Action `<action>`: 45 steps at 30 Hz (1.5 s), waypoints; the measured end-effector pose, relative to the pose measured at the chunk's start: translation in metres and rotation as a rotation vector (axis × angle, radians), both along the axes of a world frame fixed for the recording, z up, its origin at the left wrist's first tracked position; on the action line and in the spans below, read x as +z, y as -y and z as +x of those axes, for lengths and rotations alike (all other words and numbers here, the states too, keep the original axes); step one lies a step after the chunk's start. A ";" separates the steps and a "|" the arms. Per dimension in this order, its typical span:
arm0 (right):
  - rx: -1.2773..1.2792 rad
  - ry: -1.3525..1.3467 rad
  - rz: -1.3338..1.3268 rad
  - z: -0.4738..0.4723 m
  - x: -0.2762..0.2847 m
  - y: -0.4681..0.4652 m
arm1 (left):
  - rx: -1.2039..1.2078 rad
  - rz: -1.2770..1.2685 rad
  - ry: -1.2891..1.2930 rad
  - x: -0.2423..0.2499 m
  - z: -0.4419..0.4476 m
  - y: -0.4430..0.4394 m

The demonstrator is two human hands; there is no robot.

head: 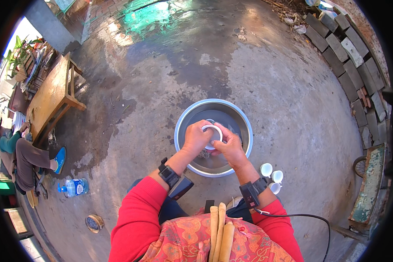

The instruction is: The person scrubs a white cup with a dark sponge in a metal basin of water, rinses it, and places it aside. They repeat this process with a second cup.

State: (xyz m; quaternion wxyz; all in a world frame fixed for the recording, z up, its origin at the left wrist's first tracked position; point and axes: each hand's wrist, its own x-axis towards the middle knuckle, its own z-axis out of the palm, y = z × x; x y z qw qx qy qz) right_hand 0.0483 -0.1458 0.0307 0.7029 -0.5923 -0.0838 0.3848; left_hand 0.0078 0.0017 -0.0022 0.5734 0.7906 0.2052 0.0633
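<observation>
Both my hands hold one white cup over a round metal basin with grey water in it. My left hand grips the cup's left side, its thumb reaching inside. Around the right side curl the fingers of my right hand, with its thumb over the near rim. Below the cup, a wiry scrubber shows partly; my hands hide the rest. Something pale lies in the water behind my hands, too covered to name. Several white cups, such as this one, stand on the concrete right of the basin.
A pump bottle of blue liquid lies on the concrete floor at left, near a small round container. Farther left, a person sits beside a wooden table. Grey blocks line the right side. A black cable runs from my right wrist.
</observation>
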 end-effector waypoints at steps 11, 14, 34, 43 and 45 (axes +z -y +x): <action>-0.144 0.280 -0.002 0.001 -0.017 -0.008 | 0.196 -0.569 -0.038 0.003 -0.002 0.019; -0.039 0.076 -0.047 0.008 -0.002 0.001 | 0.095 -0.376 -0.042 0.004 -0.004 0.012; -0.019 0.145 0.027 -0.002 -0.015 0.000 | 0.138 -0.595 -0.071 0.000 -0.003 0.009; 0.009 0.384 -0.067 -0.007 -0.018 -0.007 | 0.122 -0.473 -0.017 -0.011 -0.004 0.007; 0.074 0.267 -0.039 0.002 -0.011 0.000 | 0.036 -0.459 -0.035 -0.009 -0.003 0.001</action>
